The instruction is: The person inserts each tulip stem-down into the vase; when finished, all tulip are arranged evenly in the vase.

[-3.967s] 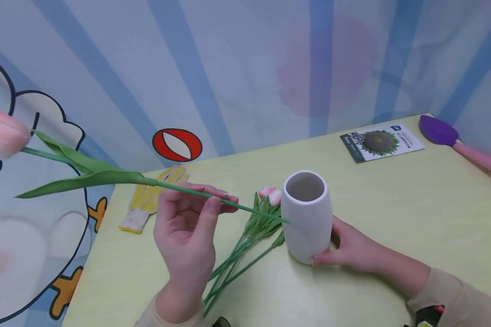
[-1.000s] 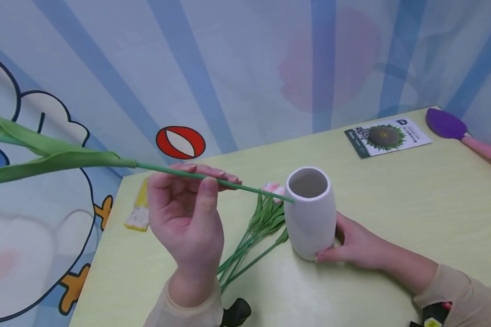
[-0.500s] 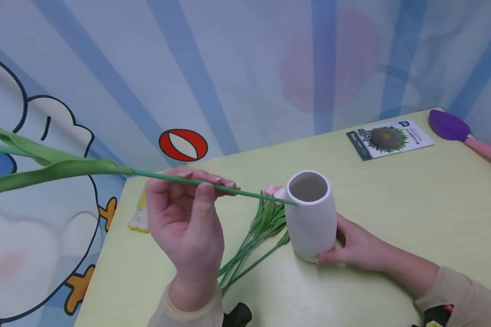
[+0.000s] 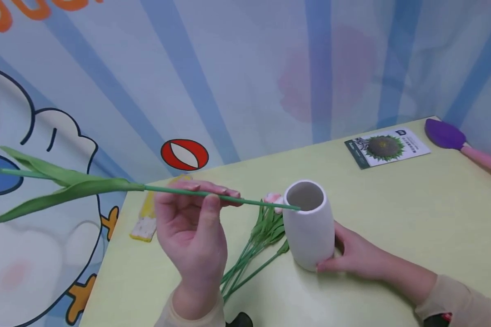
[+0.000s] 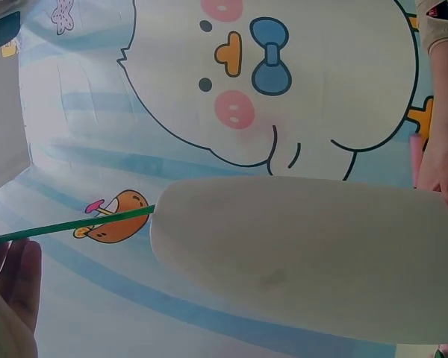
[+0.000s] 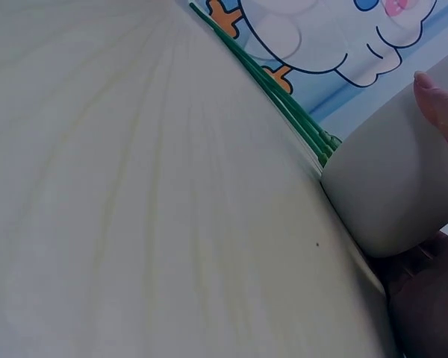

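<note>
A long-stemmed pink tulip [image 4: 110,185] is stretching nearly level across the head view, its bloom being cut off by the left edge. Its bare stem end is overlapping the near rim of the white vase [image 4: 311,238]; whether it is touching the rim or just hovering by it, I cannot tell. The step in hand seems to be lining the stem up with the vase's mouth, and the next move is probably calling for raising the bloom so that the stem can point downward inside.

The left hand [image 4: 196,231] is pinching the stem between thumb and fingers, leaving the leaves and bloom to one side of the grip and a short bare length reaching toward the vase. Its fingers are nearly closing on the stem, with only that thin stalk between them.

The right hand [image 4: 358,254] is steadying the vase low on its side, thumb in front and fingers curving behind. The vase is standing roughly upright.

Beside it, a bunch of tulips [image 4: 266,229] is lying on the desk [image 4: 393,218]. Farther out, a yellow glove [image 4: 145,227] is lying partly behind the left hand, while a printed packet [image 4: 386,147] and a purple scoop [image 4: 446,134] are resting near the far edge.
</note>
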`<state>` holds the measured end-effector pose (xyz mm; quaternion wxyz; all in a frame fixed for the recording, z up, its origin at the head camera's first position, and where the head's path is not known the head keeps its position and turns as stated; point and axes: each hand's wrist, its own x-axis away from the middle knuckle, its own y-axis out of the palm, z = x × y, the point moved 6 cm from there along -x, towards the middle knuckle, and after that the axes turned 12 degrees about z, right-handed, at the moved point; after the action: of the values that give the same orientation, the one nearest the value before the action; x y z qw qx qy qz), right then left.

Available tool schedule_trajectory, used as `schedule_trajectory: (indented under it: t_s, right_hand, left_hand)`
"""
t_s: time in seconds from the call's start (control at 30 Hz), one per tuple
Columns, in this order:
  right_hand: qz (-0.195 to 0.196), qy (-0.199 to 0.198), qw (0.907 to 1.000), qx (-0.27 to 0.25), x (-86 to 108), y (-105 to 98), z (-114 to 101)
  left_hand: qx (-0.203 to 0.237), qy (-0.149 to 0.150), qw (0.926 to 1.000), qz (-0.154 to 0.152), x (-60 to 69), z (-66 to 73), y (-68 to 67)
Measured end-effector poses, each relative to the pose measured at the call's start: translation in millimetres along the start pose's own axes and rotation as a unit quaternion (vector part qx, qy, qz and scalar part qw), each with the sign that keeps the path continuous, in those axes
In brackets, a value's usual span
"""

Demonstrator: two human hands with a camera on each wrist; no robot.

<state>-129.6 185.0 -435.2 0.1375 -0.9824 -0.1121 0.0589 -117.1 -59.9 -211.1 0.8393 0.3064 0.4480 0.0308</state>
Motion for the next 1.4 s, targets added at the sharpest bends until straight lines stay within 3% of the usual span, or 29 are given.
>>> schedule_trajectory:
  t_s: [0.4,0.93,1.23,1.4]
  right_hand:
    - [0.001,0.011,0.9999,0.008,12.2,6.4,13.3]
    - [0.012,0.001,0.9999,0.003,7.8,3.8,17.3]
    - [0.003,-0.003,1.0,0.008,0.2,1.0,12.0]
    - [0.001,0.0,0.9999,0.015,-1.1,0.4,13.2]
  left_hand:
    - [-0.072,-0.015,0.9967,-0.034,16.8,-7.7,-4.1]
    - [-0.072,-0.038,0.9929,-0.087,22.6,-16.7,8.3]
    - [-0.068,-0.052,0.9915,-0.098,25.0,-19.5,9.0]
    - [-0.086,-0.052,0.99,-0.099,27.4,-20.4,8.0]
